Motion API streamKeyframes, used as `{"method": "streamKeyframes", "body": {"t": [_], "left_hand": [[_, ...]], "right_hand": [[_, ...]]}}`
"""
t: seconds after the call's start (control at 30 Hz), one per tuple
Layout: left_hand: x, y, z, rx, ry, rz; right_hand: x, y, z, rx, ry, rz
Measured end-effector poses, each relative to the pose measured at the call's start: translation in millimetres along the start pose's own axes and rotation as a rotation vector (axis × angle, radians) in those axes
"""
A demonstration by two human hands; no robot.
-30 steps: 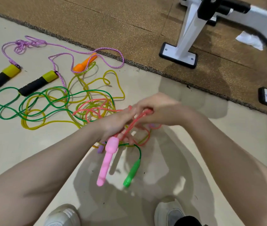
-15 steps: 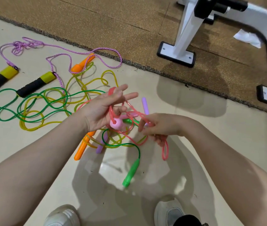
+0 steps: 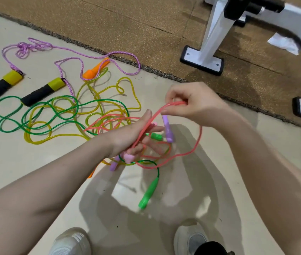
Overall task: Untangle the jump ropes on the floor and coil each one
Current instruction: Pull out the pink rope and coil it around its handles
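Head view, and I start at the far left, where two black handles with yellow caps (image 3: 0, 85) lie on the pale floor (image 3: 17, 162), joined by a braided purple rope (image 3: 98, 56) that loops up toward the edge of the brown mat (image 3: 127, 24). Just right of them I see the green rope (image 3: 35, 115) and the yellow rope (image 3: 109, 89) spread in overlapping loops on the floor, with an orange handle (image 3: 95, 69) at their upper edge touching the purple cord. Moving in, my left hand (image 3: 131, 134) is held above the tangle, fingers mostly straight and spread, with strands of the pink rope (image 3: 197, 140) wound across the palm and fingers; a pink handle (image 3: 128, 157) pokes out under it, though I cannot tell exactly how it is held. Below the hand a lilac handle (image 3: 113, 165) and a green handle (image 3: 148, 193) lie on the floor. Further right, my right hand (image 3: 190, 105) is raised, thumb and curled fingers pinching a bend of the pink rope, which runs down to the left hand and sags in a wide loop beneath. A second lilac handle (image 3: 168, 128) sits between the hands. At the bottom are two white shoes (image 3: 70, 242), and at the right a white metal frame (image 3: 214, 32) stands on the mat.
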State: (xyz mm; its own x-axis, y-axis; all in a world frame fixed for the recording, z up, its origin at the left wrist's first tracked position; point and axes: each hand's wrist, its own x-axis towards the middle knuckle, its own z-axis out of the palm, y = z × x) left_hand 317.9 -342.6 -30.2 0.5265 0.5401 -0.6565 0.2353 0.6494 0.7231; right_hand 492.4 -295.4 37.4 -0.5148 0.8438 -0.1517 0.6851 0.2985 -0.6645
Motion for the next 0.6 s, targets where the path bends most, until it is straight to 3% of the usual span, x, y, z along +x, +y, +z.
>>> {"method": "streamKeyframes", "body": {"t": [0.1,0.17,0.23,0.3,0.47,0.6], "left_hand": [[-6,11,6,-0.178,-0.248,0.021],[-7,15,3,-0.336,-0.381,0.096],[-4,17,-3,-0.606,-0.404,0.232],[3,16,-14,-0.736,-0.269,0.327],[12,12,-33,-0.738,0.320,0.325],[7,-2,-23,-0.557,0.291,0.226]], "right_hand": [[1,24,4,-0.015,0.074,0.100],[2,36,24,0.017,-0.014,0.200],[-5,42,51,0.068,-0.167,0.260],[-17,41,74,0.154,-0.296,0.321],[-30,17,79,0.136,-0.771,0.300],[-22,-17,48,0.104,-0.739,0.132]]}}
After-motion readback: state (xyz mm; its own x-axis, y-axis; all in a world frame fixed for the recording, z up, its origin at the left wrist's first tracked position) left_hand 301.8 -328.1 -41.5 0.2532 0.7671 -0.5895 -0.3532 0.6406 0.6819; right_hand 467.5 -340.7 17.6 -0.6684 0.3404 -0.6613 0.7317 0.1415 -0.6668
